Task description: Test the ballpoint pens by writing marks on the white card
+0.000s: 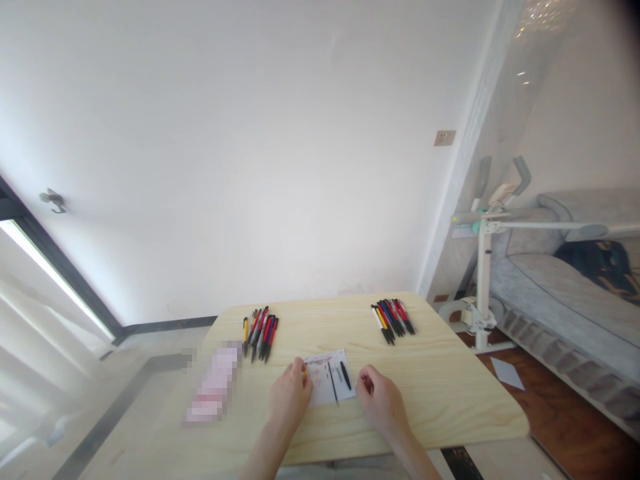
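Observation:
My left hand [291,395] is closed at the left edge of a white printed sheet [319,399], with a bit of a yellow pen barrel [305,371] showing at its fingertips. To the right of the sheet, my right hand [384,401] is curled with its fingertips together; what they hold, if anything, is hidden. On the sheet lie a black pen part [345,375] and, beside it, a thin dark pen refill [333,383]. Small marks or pieces near them are too small to tell apart.
Pens in several colours lie in a left group [261,333] and a right group [393,320] on the wooden table [450,400]. A blurred pink item [215,383] is at the table's left edge. Behind stands a white wall [280,167]; exercise equipment [484,280] and a grey sofa [540,267] are right.

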### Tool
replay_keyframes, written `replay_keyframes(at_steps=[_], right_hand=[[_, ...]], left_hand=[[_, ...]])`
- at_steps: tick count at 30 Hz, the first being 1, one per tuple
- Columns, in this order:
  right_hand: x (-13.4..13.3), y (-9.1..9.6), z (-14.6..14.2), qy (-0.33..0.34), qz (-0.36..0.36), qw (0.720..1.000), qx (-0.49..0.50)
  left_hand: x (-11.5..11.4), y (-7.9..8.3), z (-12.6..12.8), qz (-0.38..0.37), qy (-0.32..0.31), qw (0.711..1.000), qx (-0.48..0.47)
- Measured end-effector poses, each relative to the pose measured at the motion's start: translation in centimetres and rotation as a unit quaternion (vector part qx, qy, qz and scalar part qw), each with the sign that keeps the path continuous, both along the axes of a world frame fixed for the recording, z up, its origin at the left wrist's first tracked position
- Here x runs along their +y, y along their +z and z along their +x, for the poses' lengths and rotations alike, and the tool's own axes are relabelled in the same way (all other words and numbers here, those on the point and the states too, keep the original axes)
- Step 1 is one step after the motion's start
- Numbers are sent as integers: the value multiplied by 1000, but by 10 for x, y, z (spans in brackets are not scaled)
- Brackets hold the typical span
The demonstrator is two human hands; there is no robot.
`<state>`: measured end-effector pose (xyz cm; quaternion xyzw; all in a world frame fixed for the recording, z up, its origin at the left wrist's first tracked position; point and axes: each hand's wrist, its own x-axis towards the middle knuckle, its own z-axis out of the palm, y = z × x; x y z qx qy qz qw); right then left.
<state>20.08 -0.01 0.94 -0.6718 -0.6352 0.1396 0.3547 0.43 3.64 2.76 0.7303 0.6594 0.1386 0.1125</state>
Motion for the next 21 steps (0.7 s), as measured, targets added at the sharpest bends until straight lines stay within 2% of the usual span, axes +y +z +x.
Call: replay_keyframes(at_steps=[12, 21], right_hand=[[0, -1, 0, -1, -5, 1000, 8], [1, -5, 1, -1, -4, 1000, 7]], left_hand=[[-3, 9, -2, -32, 24, 998, 40], [-2, 5, -7, -37, 23, 997, 60]])
